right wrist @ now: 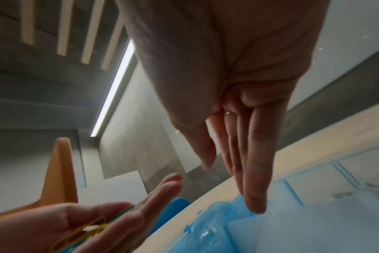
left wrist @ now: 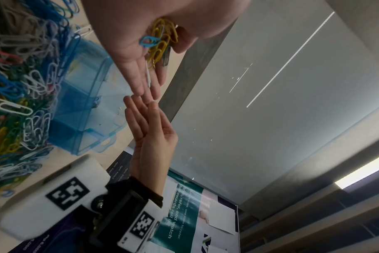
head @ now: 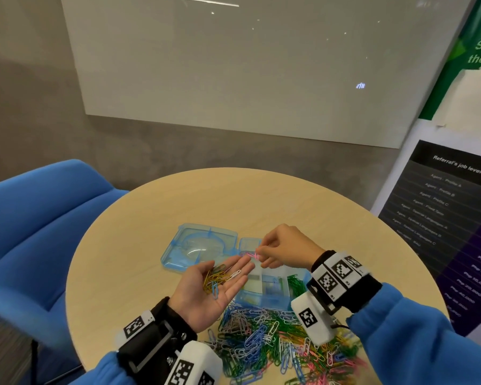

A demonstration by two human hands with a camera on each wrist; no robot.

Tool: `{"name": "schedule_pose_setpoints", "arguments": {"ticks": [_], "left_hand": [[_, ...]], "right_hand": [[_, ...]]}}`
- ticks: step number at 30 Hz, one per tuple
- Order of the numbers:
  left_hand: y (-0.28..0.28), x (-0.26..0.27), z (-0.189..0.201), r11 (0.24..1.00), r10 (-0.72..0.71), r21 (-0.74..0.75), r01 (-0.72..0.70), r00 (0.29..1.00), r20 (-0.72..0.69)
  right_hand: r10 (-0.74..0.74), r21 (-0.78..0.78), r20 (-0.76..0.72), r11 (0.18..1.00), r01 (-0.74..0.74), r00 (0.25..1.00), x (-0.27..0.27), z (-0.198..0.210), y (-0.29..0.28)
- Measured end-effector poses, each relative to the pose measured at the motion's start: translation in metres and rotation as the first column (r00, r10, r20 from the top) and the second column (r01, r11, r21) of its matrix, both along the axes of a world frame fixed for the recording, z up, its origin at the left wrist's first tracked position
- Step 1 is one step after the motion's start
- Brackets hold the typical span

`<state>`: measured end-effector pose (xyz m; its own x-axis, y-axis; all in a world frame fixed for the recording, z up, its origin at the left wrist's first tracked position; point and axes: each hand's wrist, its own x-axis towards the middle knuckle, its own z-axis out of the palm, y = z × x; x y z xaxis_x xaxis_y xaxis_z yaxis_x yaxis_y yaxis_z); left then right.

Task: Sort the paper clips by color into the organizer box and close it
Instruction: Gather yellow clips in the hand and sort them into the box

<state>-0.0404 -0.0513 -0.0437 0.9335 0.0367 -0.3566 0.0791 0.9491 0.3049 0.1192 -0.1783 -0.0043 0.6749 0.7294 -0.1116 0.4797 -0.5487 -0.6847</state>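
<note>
My left hand lies palm up with straight fingers above the table, carrying a small heap of clips, mostly yellow with a blue and a white one. My right hand hovers at the left fingertips, over the far end of the clear blue organizer box. Pink clips show just under its fingertips. In the right wrist view its thumb and fingers are straight and apart with nothing between them. The box's lid lies flat and open to the left. Green clips fill one compartment.
A large mixed pile of coloured clips covers the near part of the round wooden table, right in front of the box. A blue armchair stands to the left, a printed banner to the right.
</note>
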Motion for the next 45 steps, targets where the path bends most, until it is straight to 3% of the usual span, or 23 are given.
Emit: {"name": "schedule_pose_setpoints", "arguments": {"ticks": [2,5,9,17,20,23,25,27,28,30,32,34,41,45], "left_hand": [[0.000,-0.001,0.001,1.000,0.007,0.004,-0.007,1.000,0.001],[-0.001,-0.001,0.001,1.000,0.018,0.012,-0.018,1.000,0.001],[-0.006,-0.001,0.003,1.000,-0.002,0.028,0.002,1.000,0.007],[-0.011,0.000,0.005,1.000,0.013,0.028,-0.011,0.998,-0.069],[-0.008,-0.001,0.005,1.000,0.011,0.010,-0.011,0.998,-0.059],[-0.006,0.000,0.004,1.000,0.012,0.009,-0.012,0.999,-0.036],[-0.006,0.001,0.004,1.000,0.003,0.021,-0.003,1.000,-0.023],[-0.008,0.001,0.003,0.999,-0.014,0.035,0.015,1.000,-0.020],[-0.008,0.001,0.003,0.999,-0.020,0.038,0.021,1.000,-0.018],[-0.008,0.001,0.003,0.999,-0.026,0.030,0.026,1.000,-0.008],[-0.008,0.002,0.002,1.000,-0.016,0.014,0.015,1.000,0.003],[-0.010,0.002,0.001,0.999,-0.031,-0.009,0.031,0.999,0.038],[-0.013,0.003,-0.001,0.998,-0.012,-0.060,0.016,0.998,0.061],[-0.015,0.000,0.002,0.997,-0.062,-0.038,0.064,0.996,0.061]], "right_hand": [[0.017,0.034,0.130,0.999,-0.022,0.991,-0.007,0.003,0.001],[0.081,0.233,0.297,0.960,-0.154,0.951,-0.019,0.008,-0.001],[0.366,0.034,0.420,0.908,-0.418,0.830,-0.027,0.002,-0.003],[0.443,-0.018,0.473,0.869,-0.494,0.762,-0.023,-0.002,-0.005],[0.401,0.003,0.441,0.894,-0.448,0.803,-0.013,0.011,-0.011],[0.185,0.071,0.518,0.964,-0.258,0.835,0.008,0.017,-0.017],[0.053,0.054,0.566,0.993,-0.101,0.822,0.022,0.012,-0.021],[0.020,-0.022,0.617,1.000,-0.008,0.787,0.025,0.003,-0.024],[0.032,-0.015,0.629,0.999,-0.028,0.777,0.023,-0.001,-0.025],[0.108,0.103,0.634,0.969,-0.223,0.766,0.009,-0.003,-0.023],[0.229,0.200,0.626,0.877,-0.437,0.745,-0.014,0.000,-0.019],[0.346,0.200,0.600,0.808,-0.554,0.721,-0.031,0.000,-0.014],[0.454,0.060,0.591,0.799,-0.598,0.666,-0.043,-0.012,0.000],[0.507,-0.075,0.624,0.796,-0.600,0.594,-0.048,-0.012,0.002]]}}
